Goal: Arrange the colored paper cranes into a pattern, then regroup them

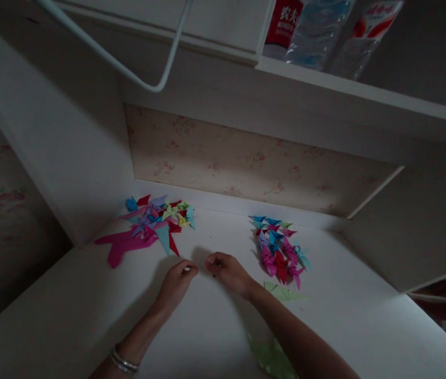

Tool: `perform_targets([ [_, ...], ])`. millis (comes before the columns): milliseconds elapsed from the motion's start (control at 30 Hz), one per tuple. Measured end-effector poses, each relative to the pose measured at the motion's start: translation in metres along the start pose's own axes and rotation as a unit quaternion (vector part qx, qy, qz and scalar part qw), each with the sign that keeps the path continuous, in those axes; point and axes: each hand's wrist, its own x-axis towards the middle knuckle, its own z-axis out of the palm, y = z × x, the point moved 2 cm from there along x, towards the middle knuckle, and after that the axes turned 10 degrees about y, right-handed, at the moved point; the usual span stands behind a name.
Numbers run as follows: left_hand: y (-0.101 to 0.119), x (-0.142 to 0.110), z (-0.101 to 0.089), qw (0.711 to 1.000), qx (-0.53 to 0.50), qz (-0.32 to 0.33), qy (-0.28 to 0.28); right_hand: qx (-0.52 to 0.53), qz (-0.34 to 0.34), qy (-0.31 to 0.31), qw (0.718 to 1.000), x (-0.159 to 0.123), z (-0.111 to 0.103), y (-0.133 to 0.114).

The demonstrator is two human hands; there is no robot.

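Observation:
Both my hands hover near each other over the middle of the white desk (207, 326), a small gap between them. My left hand (179, 279) has thumb and finger pinched together, and whatever they may hold is too small to make out. The fingers of my right hand (226, 271) are curled inward, hiding any content. Left of them lies a heap of colourful folded paper pieces (159, 216). On the right is a cluster of folded paper cranes (278, 247). A light green folded paper (281, 291) rests beside my right forearm.
More light green paper (270, 355) lies partly under my right forearm. Above the desk, a shelf (357, 89) holds clear plastic bottles (319, 34). A white bent rod (128, 71) hangs at upper left. Panels (49, 116) close in the left side.

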Motion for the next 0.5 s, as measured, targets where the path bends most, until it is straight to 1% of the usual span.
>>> perform_targets([
  [133,-0.005,0.0,0.002,1.0,0.009,0.02,-0.002,-0.076,-0.015,0.022,0.997,0.067,0.043,-0.031],
  [233,-0.006,-0.001,0.002,1.0,0.015,0.017,0.001,-0.131,-0.011,0.054,0.99,0.105,0.064,-0.045],
  [300,-0.005,0.0,0.002,1.0,0.016,0.02,-0.005,-0.161,-0.004,0.069,0.984,0.119,0.073,-0.05],
  [367,-0.005,0.0,0.002,0.999,0.017,0.025,-0.012,-0.181,-0.001,0.078,0.98,0.125,0.08,-0.053],
  [500,-0.005,0.002,0.003,0.999,0.012,0.022,-0.024,-0.179,-0.009,0.097,0.979,0.124,0.084,-0.052],
])
